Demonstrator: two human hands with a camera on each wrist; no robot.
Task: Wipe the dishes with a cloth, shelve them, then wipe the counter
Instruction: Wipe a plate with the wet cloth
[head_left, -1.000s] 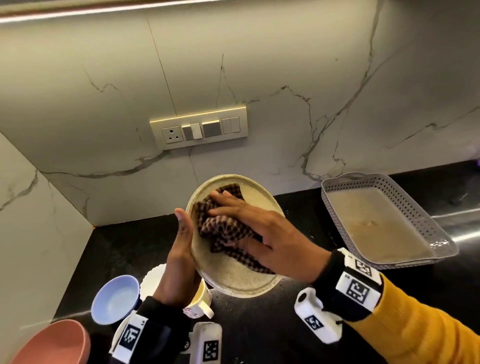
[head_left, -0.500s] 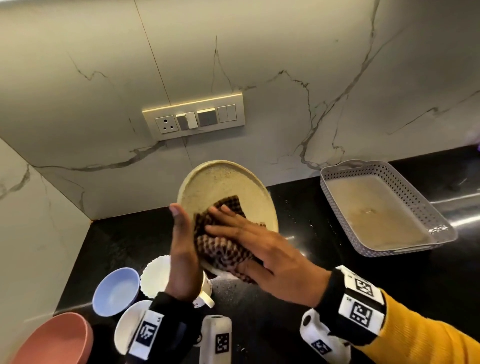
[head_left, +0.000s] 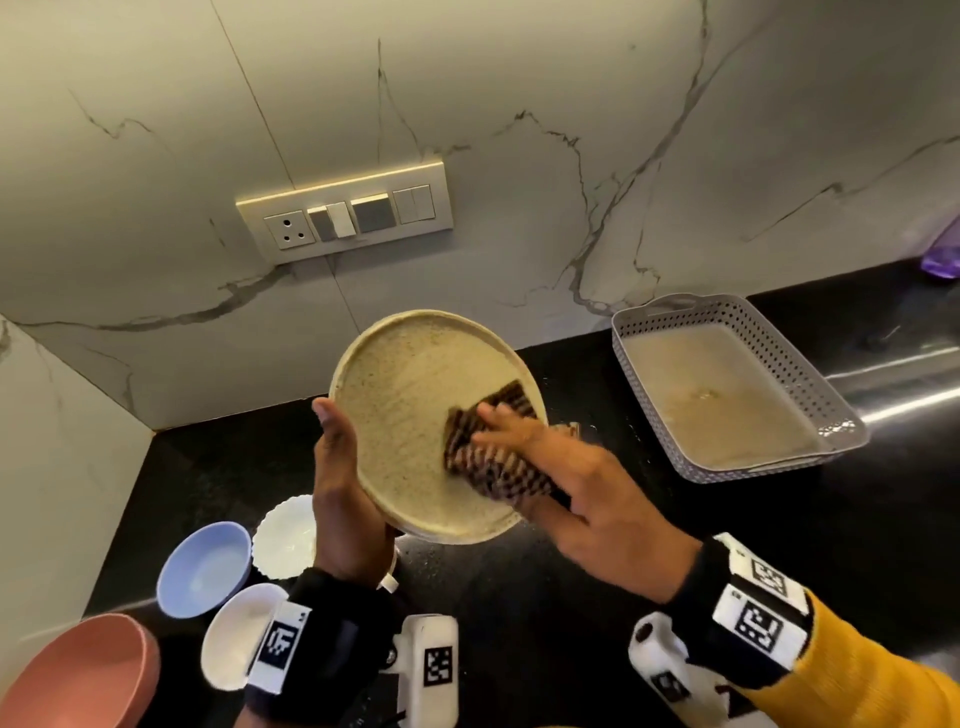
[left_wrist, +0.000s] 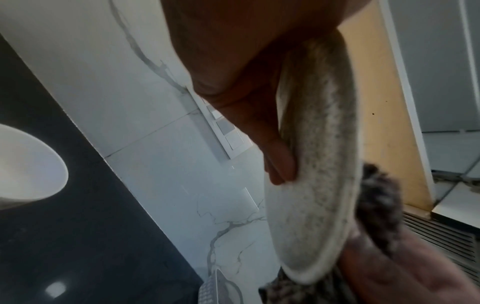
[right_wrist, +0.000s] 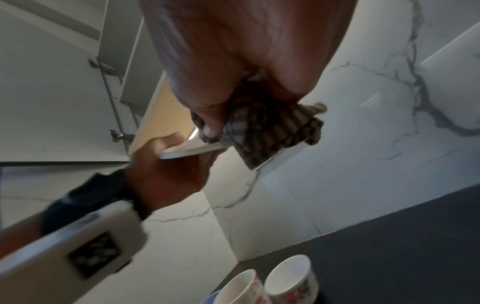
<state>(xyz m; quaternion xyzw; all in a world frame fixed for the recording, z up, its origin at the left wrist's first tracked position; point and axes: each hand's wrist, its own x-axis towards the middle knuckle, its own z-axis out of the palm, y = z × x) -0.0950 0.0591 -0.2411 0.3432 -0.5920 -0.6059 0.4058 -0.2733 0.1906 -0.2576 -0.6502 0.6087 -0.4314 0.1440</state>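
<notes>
While the left hand (head_left: 348, 499) gripped the speckled plate (head_left: 410, 415) by its left rim, thumb on the front and fingers (left_wrist: 278, 160) curled behind, the plate stood tilted above the black counter (head_left: 519, 613). Flat on its lower right face lay the right hand (head_left: 587, 488), fingers extended, pressing a brown checked cloth (head_left: 493, 457) against it. Below sat a blue bowl (head_left: 205, 569), a scalloped white dish (head_left: 285, 535) and a pink bowl (head_left: 83, 670). Well to the right stood a grey perforated basket (head_left: 810, 384).

Mustard-yellow right sleeve (head_left: 872, 680), black wristbands (head_left: 322, 639) with square-code tags, white wrist cameras (head_left: 434, 670)
</notes>
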